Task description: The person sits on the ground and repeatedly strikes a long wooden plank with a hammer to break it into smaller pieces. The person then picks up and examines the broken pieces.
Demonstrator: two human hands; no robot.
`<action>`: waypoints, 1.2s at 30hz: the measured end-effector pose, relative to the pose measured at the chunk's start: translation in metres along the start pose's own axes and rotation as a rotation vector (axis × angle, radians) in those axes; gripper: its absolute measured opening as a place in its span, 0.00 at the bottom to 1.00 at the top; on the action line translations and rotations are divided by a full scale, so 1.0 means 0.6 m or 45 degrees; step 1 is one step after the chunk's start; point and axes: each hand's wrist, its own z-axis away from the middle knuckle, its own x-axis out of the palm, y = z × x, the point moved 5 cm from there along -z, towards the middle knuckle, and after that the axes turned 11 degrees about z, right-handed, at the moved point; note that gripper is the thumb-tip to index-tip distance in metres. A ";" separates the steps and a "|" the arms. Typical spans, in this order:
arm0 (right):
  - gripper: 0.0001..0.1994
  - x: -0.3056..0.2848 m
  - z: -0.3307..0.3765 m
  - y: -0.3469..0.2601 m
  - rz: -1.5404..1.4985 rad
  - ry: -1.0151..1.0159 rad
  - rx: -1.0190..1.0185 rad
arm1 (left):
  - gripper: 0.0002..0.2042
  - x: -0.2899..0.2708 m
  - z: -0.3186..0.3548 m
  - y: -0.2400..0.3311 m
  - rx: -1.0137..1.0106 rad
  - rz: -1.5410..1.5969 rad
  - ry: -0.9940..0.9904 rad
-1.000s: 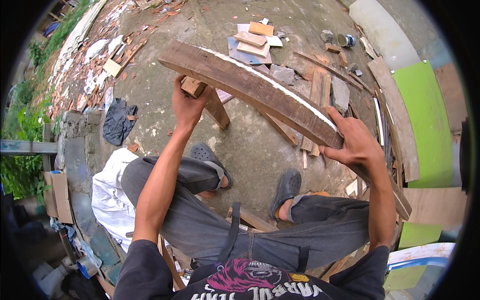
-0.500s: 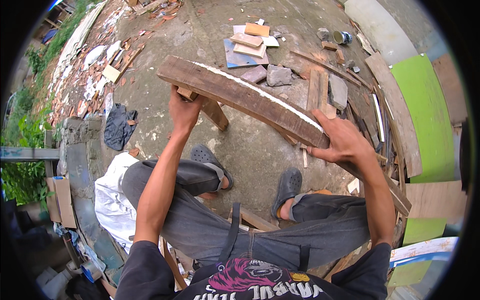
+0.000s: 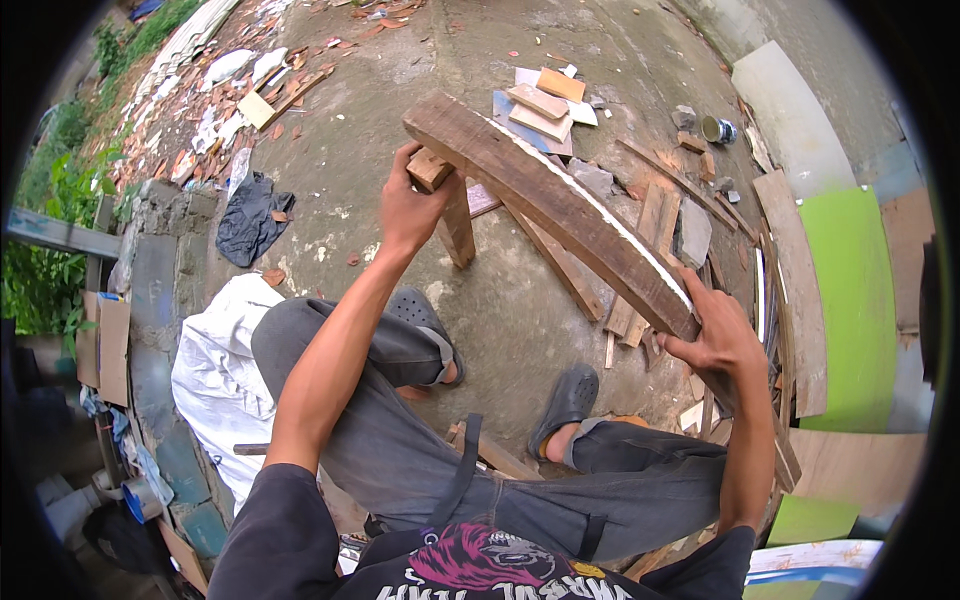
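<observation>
A thick dark-brown wooden beam [image 3: 550, 205] with a white strip along its upper edge slants down from upper left to lower right in front of me. My left hand [image 3: 420, 205] is closed around wood just under the beam's upper left end, with a squared wood end [image 3: 430, 168] showing between thumb and fingers. My right hand [image 3: 712, 330] grips the lower right end, fingers over the far edge and thumb on the near face. Below the beam, shorter wooden pieces [image 3: 456, 228] slope downward; their joints with it are largely hidden.
Wood offcuts [image 3: 540, 110] lie stacked on the concrete beyond the beam. Loose boards, stones and a tin can [image 3: 716, 130] are on the right, beside a green panel [image 3: 850, 290]. A black plastic bag [image 3: 252, 220] and white cloth [image 3: 220, 365] lie left, near a low block wall [image 3: 155, 300].
In the picture, the beam and both hands have shifted right, and the beam slants more steeply. The ground has shifted too, as my view has turned. Both hands keep their grip.
</observation>
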 end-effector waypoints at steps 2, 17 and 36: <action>0.42 0.002 0.005 0.004 0.007 0.002 -0.013 | 0.27 0.000 -0.002 0.001 0.041 0.008 -0.015; 0.46 0.067 -0.021 0.040 0.059 -0.064 0.100 | 0.26 -0.005 -0.005 -0.087 -0.198 0.036 -0.008; 0.46 0.323 -0.105 0.093 0.014 0.013 0.182 | 0.33 -0.063 0.004 -0.200 -0.361 0.012 0.309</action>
